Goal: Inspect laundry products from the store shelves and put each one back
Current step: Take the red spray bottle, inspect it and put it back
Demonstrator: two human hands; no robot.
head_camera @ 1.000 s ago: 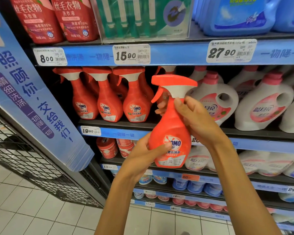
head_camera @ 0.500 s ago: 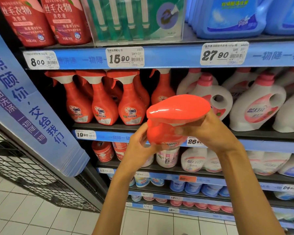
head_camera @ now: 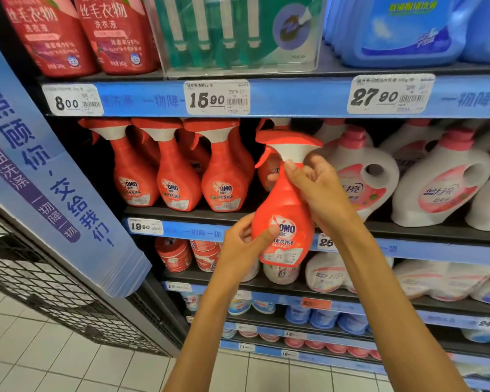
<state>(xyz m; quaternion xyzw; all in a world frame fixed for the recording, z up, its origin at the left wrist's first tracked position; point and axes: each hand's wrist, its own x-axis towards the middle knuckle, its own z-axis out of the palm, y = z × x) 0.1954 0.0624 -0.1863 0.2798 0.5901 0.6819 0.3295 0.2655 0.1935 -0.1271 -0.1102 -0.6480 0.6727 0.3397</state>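
Note:
I hold an orange OMO spray bottle upright in front of the middle shelf, label toward me, its trigger head pointing left. My right hand grips its neck just under the white collar. My left hand holds the lower body, thumb pressed on the label. Behind it, a row of the same orange spray bottles stands on the shelf, with a gap where mine is held.
White and pink detergent jugs fill the shelf to the right. Red pouches and blue jugs sit on the shelf above. A blue sign panel and a wire cage stand at left; lower shelves hold small tubs.
The bottle had been tipped with its head toward me; both hands have swung it back upright, label facing me, a little closer to the shelf.

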